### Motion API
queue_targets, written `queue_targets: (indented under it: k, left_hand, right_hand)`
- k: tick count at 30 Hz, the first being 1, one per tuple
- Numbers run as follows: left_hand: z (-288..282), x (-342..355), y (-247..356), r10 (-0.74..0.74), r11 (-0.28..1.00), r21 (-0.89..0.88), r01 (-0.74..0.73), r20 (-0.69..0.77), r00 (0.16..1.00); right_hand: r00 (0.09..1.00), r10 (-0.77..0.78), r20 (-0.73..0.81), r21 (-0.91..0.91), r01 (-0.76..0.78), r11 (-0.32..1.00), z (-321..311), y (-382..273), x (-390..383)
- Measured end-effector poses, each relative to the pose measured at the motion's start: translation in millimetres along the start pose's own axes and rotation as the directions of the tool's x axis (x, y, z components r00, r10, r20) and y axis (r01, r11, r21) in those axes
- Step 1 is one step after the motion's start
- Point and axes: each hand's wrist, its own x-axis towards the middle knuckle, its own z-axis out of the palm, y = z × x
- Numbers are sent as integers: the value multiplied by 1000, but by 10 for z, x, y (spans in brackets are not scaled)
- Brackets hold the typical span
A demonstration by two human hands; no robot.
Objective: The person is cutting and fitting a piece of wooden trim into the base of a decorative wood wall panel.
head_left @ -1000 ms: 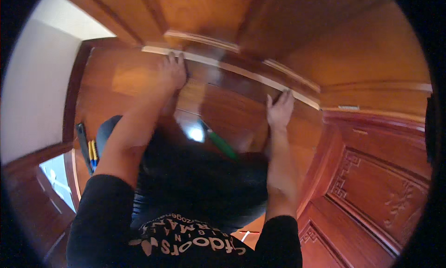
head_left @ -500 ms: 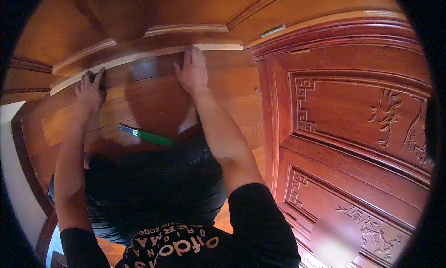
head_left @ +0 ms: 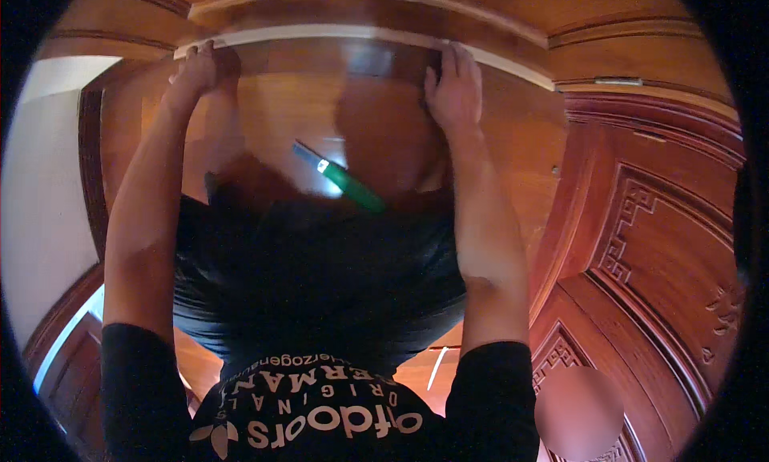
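A long pale wooden strip (head_left: 312, 32) runs along the foot of the brown panelled wood at the far side. My left hand (head_left: 197, 68) is at its left part, fingers apart and touching the strip. Farther right, my right hand (head_left: 456, 90) lies against the same strip, its fingers stretched out and the thumb held away. Neither hand is wrapped round anything that I can see. Between my forearms a green-handled tool (head_left: 350, 184) with a narrow dark blade rests on the wooden floor, close to my dark-clothed legs.
Reddish carved wooden panelling (head_left: 681, 214) stands along the right side, with a raised frame. On the left is a pale wall (head_left: 52, 158) with dark wood trim. Brown floorboards (head_left: 296, 102) lie between the strip and my legs. A metal hinge (head_left: 618, 81) shows at the upper right.
The view has swung left, so the strip, tool and panelling sit farther right in the picture. My left hand's fingers look more drawn together; both hands are still at the strip.
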Motion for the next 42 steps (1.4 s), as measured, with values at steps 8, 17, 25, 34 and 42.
queue_targets:
  k: [8, 17, 25, 34, 42]
  left_hand:
    - [243, 112, 227, 524, 790, 319, -523, 91, 847]
    - [547, 184, -306, -20, 997, -72, 12, -112, 994]
    - [143, -245, 6, -80, 960, -276, 40, -137, 987]
    - [202, -223, 54, -82, 974, -225, 31, -220, 972]
    - [-77, -814, 846, 293, 951, -18, -308, -255, 921]
  right_hand:
    - [973, 96, 210, -156, -63, 986, 13, 145, -72]
    - [999, 6, 47, 74, -10, 997, 12, -72, -7]
    - [998, -62, -9, 39, 62, 997, -11, -90, 34]
    - [998, -48, 27, 44, 47, 998, 19, -113, 32]
    - [996, -82, -34, 26, 83, 996, -73, 1, 10]
